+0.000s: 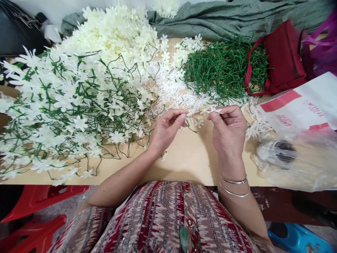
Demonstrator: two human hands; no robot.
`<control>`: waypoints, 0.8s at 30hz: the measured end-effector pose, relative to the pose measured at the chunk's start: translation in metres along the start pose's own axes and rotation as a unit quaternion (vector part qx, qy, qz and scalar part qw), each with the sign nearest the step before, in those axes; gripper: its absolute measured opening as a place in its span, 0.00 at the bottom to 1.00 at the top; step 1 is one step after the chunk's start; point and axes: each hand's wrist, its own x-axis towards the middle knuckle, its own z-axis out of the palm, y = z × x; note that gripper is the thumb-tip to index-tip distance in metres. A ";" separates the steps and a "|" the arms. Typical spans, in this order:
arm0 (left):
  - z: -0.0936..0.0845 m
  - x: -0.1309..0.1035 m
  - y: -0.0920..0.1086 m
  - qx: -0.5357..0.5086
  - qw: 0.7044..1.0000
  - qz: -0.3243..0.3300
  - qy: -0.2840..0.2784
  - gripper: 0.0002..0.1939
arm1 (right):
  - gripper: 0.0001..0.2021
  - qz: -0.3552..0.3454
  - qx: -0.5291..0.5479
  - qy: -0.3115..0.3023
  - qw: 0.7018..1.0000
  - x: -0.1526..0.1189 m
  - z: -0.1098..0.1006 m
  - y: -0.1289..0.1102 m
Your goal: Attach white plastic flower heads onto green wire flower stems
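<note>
My left hand [167, 130] is pinched over the table, its fingertips closed on a thin green plastic stem [192, 128] that pokes out below them. Just to its right, my right hand [229, 135] pinches a white artificial flower piece [216, 110] between thumb and forefinger. The two hands are a short way apart. A small loose flower [199, 122] lies on the table between them. Left of my hands spreads a heap of white flowers on green stems [86, 102]. Beyond my hands lie thin white pieces [175, 89] and a tangle of green stems [221, 66].
Cream blossoms [110, 31] are piled at the back left. A red bag [284, 52], a white printed bag [297, 105] and a clear plastic bag [302, 158] occupy the right side. Grey-green cloth [223, 17] lies along the back. Red stools [44, 200] stand below the table [184, 158].
</note>
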 end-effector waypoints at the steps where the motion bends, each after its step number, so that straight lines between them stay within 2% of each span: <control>1: 0.000 -0.001 0.000 -0.005 1.000 -0.002 -0.003 0.11 | 0.15 0.006 0.023 -0.011 1.000 0.000 0.000 -0.001; 6: 0.003 -0.004 0.003 -0.040 0.999 0.002 -0.026 0.10 | 0.11 0.052 0.125 -0.094 0.986 -0.002 0.004 -0.013; 11: 0.008 -0.008 0.009 -0.034 0.998 -0.025 -0.047 0.06 | 0.10 0.068 0.126 -0.111 0.983 -0.007 0.011 -0.021; 15: 0.011 -0.007 0.005 -0.131 0.988 -0.049 -0.062 0.07 | 0.09 0.075 0.159 -0.153 0.972 -0.009 0.013 -0.026; 17: 0.010 -0.005 0.004 -0.159 0.984 -0.055 -0.067 0.07 | 0.09 0.078 0.176 -0.155 0.969 -0.008 0.011 -0.026; 21: 0.006 -0.003 0.008 -0.133 0.987 -0.080 -0.049 0.02 | 0.10 0.094 0.188 -0.122 0.970 -0.004 0.002 -0.023; 24: 0.005 -0.004 0.014 -0.092 0.990 -0.095 -0.055 0.09 | 0.10 0.112 0.183 -0.121 0.969 -0.001 -0.003 -0.019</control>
